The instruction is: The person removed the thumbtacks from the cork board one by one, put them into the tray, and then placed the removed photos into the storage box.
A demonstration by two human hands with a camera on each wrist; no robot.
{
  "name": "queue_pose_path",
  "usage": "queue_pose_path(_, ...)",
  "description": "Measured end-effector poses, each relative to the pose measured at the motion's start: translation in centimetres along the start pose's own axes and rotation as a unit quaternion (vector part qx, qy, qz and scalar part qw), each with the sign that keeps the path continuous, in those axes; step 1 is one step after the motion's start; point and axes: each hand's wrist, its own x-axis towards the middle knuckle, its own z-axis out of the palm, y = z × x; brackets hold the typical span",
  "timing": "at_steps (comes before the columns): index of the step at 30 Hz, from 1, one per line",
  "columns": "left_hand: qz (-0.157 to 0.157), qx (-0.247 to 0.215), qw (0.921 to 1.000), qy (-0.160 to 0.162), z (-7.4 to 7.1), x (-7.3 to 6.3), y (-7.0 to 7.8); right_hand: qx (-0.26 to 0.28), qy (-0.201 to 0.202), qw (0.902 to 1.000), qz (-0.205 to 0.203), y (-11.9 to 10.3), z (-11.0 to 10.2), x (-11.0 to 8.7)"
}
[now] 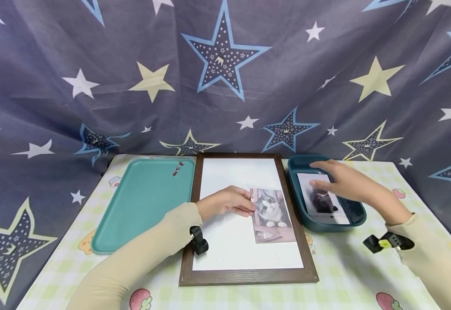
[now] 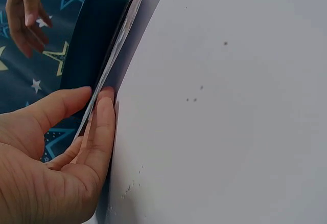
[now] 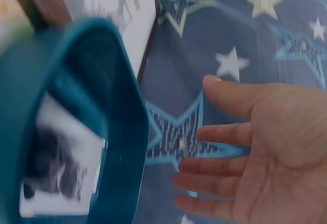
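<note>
My left hand (image 1: 229,201) pinches the left edge of a photo of a grey and white cat (image 1: 269,211) over the right part of a white board (image 1: 229,254) with a brown frame. In the left wrist view, thumb and fingers (image 2: 104,116) grip the thin photo, seen nearly edge-on. Over the dark teal bin (image 1: 359,217), my right hand (image 1: 343,181) hovers with fingers extended and nothing held. Inside the bin lies another photo (image 1: 306,189) showing a dark cat, partly covered by the hand in the head view.
Left of the board lies a flat teal tray (image 1: 144,198), with several small red pieces (image 1: 176,168) near its far right corner. A checked tablecloth (image 1: 349,284) covers the table. Behind hangs a dark star-patterned curtain (image 1: 116,56).
</note>
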Motion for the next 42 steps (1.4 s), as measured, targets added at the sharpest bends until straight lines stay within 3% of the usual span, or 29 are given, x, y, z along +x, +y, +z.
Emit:
queue_pose_path(9, 0.005, -0.006, 0.9999, 0.006, 0.2, 0.1, -0.1, -0.004, -0.010, 0.9955, 0.094, 5.5, -1.2, 0.3)
queue_pose_path(14, 0.009, -0.006, 0.9999, 0.003, 0.2, 0.0, -0.3, 0.056, -0.019, 0.9903, 0.125, 8.5, -0.5, 0.1)
queue_pose_path(17, 0.011, 0.001, 0.9999, 0.001, 0.1, 0.0, -0.3, 0.135, -0.042, 0.9777, 0.155, 10.1, -0.1, -0.2)
queue_pose_path(20, 0.010, 0.008, 0.9999, 0.000, 0.0, 0.0, -0.4, 0.207, -0.076, 0.9569, 0.189, 11.2, -0.2, -0.4)
queue_pose_path(27, 0.010, 0.009, 0.9999, 0.005, -0.1, -0.1, -0.4, 0.318, -0.137, 0.9090, 0.232, 13.1, -0.1, -0.2)
queue_pose_path(31, 0.010, 0.012, 0.9999, 0.006, -0.1, -0.3, -0.4, 0.364, -0.153, 0.8869, 0.240, 13.8, 0.1, -0.1)
queue_pose_path(35, 0.014, 0.010, 0.9998, 0.007, 0.0, -0.3, -0.4, 0.380, -0.161, 0.8775, 0.245, 14.2, 0.2, -0.1)
queue_pose_path(42, 0.028, 0.012, 0.9995, 0.002, 0.2, -0.5, -0.4, 0.375, -0.160, 0.8787, 0.249, 14.2, 0.4, -0.1)
